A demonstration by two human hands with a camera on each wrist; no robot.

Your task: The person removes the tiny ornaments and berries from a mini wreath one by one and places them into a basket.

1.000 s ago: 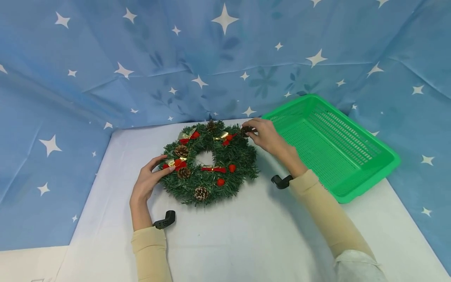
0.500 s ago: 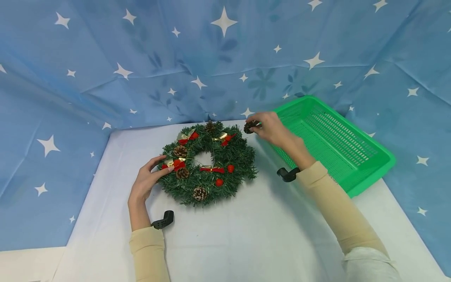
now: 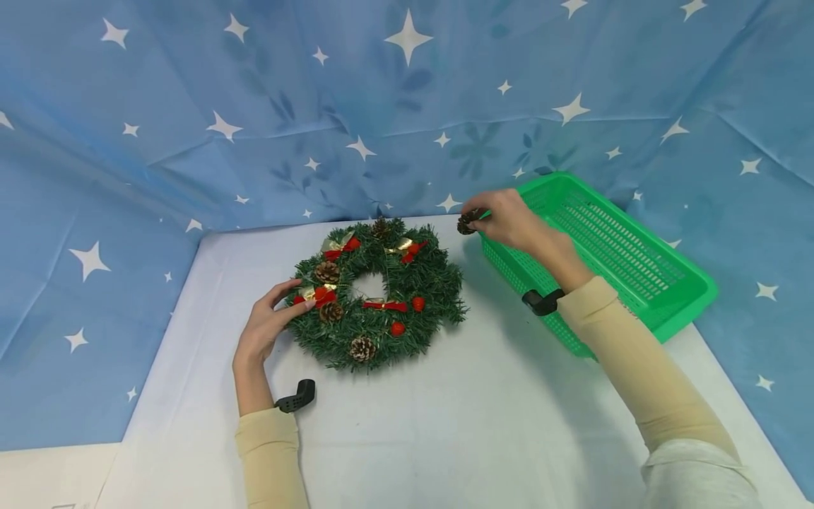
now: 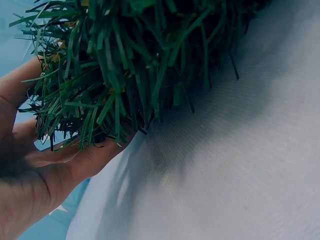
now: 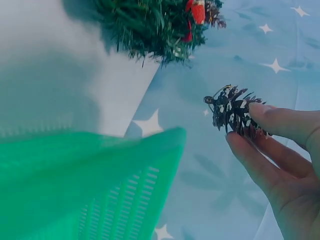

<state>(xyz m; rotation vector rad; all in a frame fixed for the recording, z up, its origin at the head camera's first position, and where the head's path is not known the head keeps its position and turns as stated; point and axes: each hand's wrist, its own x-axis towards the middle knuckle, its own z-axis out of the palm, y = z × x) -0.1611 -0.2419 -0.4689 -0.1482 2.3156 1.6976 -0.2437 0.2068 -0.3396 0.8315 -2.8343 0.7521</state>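
Observation:
A green wreath (image 3: 439,286) lies on the white table, trimmed with pinecones, red bows, gold ribbon and red berries. My left hand (image 3: 262,331) holds its left edge. In the left wrist view, fingers and thumb close round the green tinsel (image 4: 150,65). To the right of the wreath, my right hand (image 3: 518,225) pinches a loose brown pinecone (image 3: 466,223) above the table, near the basket's left rim. The right wrist view shows this pinecone (image 5: 235,112) between thumb and fingers, a small loop at its tip, apart from the wreath.
A green plastic basket (image 3: 689,290) with slotted walls stands at the right, partly behind my right forearm. A blue cloth with white stars (image 3: 407,106) hangs behind and beside the white table (image 3: 413,431).
My right hand has carried the pinecone from the wreath's upper right edge rightward, to beside the basket. The left hand stays on the wreath.

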